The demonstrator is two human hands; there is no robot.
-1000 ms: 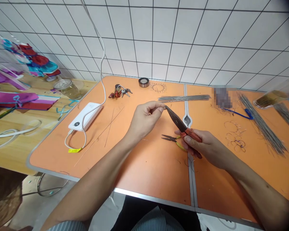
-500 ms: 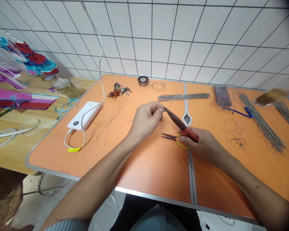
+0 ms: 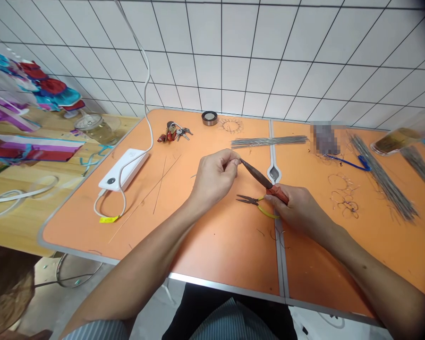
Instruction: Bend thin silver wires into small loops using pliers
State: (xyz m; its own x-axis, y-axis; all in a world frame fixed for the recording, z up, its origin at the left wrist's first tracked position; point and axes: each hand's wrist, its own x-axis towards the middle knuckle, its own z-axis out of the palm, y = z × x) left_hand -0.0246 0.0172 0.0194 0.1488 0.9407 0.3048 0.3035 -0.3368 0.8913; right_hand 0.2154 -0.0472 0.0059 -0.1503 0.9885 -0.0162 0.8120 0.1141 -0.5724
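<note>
My right hand (image 3: 299, 205) is closed around the red-wrapped handles of dark long-nosed pliers (image 3: 257, 174), whose jaws point up and left. The jaw tips meet the fingertips of my left hand (image 3: 216, 174). That hand is closed in a pinch; what sits between the fingers is too small and covered to make out. Under the pliers, a second pair of pliers with yellow handles (image 3: 248, 199) lies on the orange table (image 3: 212, 245), partly hidden by my right hand. Behind my hands is a bundle of straight metal wires (image 3: 269, 141).
Left are a white power bank (image 3: 123, 170) with a cable, loose wires (image 3: 159, 186) and keys (image 3: 182, 133). A tape roll (image 3: 209, 118) stands at the back. Bent wire rings (image 3: 345, 196), another wire bundle (image 3: 384, 177) and a cup (image 3: 393, 141) lie right.
The red-handled pliers have turned slightly in my right hand, their handles now a little higher and further left. My left hand keeps its pinch at the jaw tips.
</note>
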